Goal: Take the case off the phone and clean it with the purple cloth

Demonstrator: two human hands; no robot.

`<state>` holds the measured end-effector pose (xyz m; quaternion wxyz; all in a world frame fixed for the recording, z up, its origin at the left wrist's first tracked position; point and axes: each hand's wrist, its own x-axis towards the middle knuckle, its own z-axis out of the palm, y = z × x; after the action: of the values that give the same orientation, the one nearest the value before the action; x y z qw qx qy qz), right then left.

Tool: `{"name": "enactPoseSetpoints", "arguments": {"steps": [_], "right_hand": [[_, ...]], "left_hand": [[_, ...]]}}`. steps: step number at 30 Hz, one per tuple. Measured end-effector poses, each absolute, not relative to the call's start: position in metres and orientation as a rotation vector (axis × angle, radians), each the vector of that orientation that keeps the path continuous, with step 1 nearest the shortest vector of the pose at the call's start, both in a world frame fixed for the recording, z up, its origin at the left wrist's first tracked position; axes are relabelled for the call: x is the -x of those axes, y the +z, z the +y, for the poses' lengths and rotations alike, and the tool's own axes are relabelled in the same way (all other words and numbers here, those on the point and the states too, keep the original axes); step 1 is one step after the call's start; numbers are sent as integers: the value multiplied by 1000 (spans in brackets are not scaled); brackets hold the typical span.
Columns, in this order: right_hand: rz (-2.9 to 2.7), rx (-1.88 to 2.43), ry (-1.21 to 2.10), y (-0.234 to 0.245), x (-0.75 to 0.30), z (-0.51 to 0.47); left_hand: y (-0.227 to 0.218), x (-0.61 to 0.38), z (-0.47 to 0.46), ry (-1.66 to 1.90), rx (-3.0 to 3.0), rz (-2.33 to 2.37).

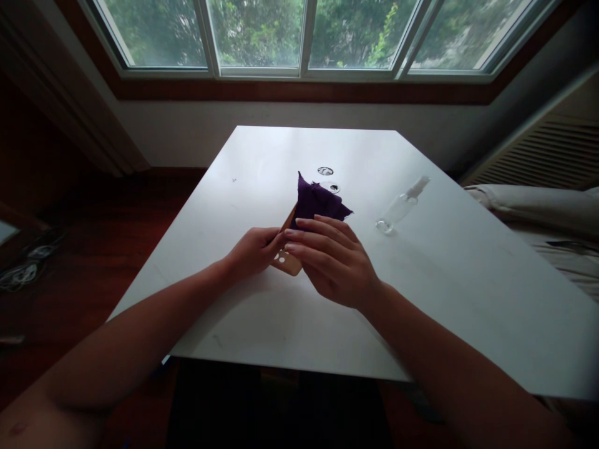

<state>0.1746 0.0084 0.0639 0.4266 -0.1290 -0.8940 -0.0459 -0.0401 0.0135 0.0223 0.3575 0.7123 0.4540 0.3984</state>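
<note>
Over the middle of the white table, my left hand [255, 249] is closed on the edge of a tan phone case [289, 265]. Round camera holes show at the case's lower end. A dark purple cloth [321, 202] with frayed edges covers the upper part of the case. My right hand [334, 259] presses the cloth against it, fingers together and pointing left. The fingertips of both hands nearly meet at the case. Much of the case lies hidden behind the cloth and my right hand.
On the white table [449, 280], a clear spray bottle [397, 209] lies on its side to the right. Two small round pieces, one a shiny disc [326, 171], are beyond the cloth. Pale folded fabric [510, 202] is beside the table's right edge. A window [262, 37] is behind.
</note>
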Motion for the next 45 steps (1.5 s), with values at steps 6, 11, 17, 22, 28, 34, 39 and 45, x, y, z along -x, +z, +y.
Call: {"name": "enactPoseSetpoints", "arguments": {"steps": [6, 11, 17, 22, 28, 34, 39, 45], "right_hand": [[-1805, 649, 5, 60, -175, 13], [-1527, 869, 335, 43, -176, 35], [-1530, 951, 465, 38, -174, 32], [-1642, 932, 400, 43, -173, 17], [-1469, 961, 309, 50, -168, 14], [-1382, 956, 396, 45, -174, 31], [-1439, 954, 449, 44, -175, 34], [-1436, 815, 1146, 49, -174, 31]], "left_hand": [[20, 37, 15, 1129, -1671, 1214], [16, 39, 15, 1161, -1715, 1223], [19, 40, 13, 1080, -1844, 1188], [22, 38, 14, 1136, -1793, 1132], [24, 38, 12, 1288, -1836, 1245], [23, 39, 11, 1312, -1751, 1196], [18, 38, 12, 1252, -1544, 1058], [15, 40, 12, 1120, -1430, 958]]}}
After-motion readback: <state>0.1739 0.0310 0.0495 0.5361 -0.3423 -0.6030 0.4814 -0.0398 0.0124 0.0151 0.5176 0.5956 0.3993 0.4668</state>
